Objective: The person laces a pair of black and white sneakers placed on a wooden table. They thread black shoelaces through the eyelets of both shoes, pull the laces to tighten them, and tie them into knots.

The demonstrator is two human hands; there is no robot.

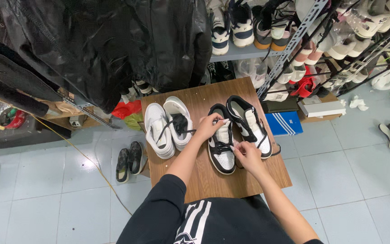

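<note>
A head-worn camera looks down on a small shop corner with a pale tiled floor [362, 171]. Black jackets [100, 45] hang at upper left; metal shelves [249, 52] crowded with sneakers fill the upper right. In the middle stands a small wooden tabletop [204, 176] carrying two pairs of shoes.

On its left half sits a pair of white high-top sneakers [167, 124] with loose black laces, untouched. On its right half sits a black-and-white pair: the far shoe [249, 124] lies angled toward the right edge, and the near shoe [221, 147] points away from the person.

Both hands work on that near shoe. The left hand [209, 125] rests at its upper lace rows, fingers pinched together on a white lace. The right hand [248, 156] sits beside the shoe's right flank, fingers closed on what looks like the other lace end.

The step in hand appears to be lacing this shoe. The next move likely calls for pulling each end evenly while keeping the shoe from sliding.

Room is tight: the far shoe is just beside the right hand and close to the tabletop's right edge. Bare wood lies open nearest the person. On the floor, dark shoes [129, 160] sit to the left and a blue box [284, 123] to the right.
</note>
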